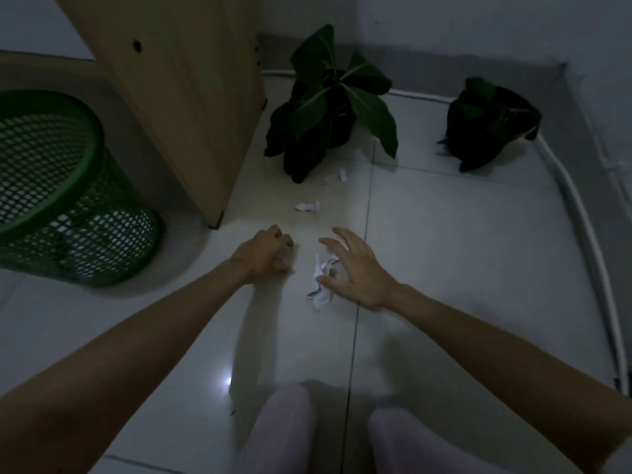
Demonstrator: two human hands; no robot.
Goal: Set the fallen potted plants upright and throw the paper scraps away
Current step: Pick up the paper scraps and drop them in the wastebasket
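Observation:
My right hand hovers with fingers spread just over a crumpled white paper scrap on the tile floor, its thumb at the scrap's edge. To the left, my left hand rests on the floor with its fingers curled in; nothing shows inside it. Two smaller paper scraps lie farther ahead, one and another near the plants. A large-leafed potted plant stands at the back centre in a dark pot. A second dark potted plant sits at the back right by the wall.
A green mesh waste basket stands on the left. A wooden cabinet panel rises between the basket and the plants. A white pipe runs along the right wall. My knees are at the bottom edge.

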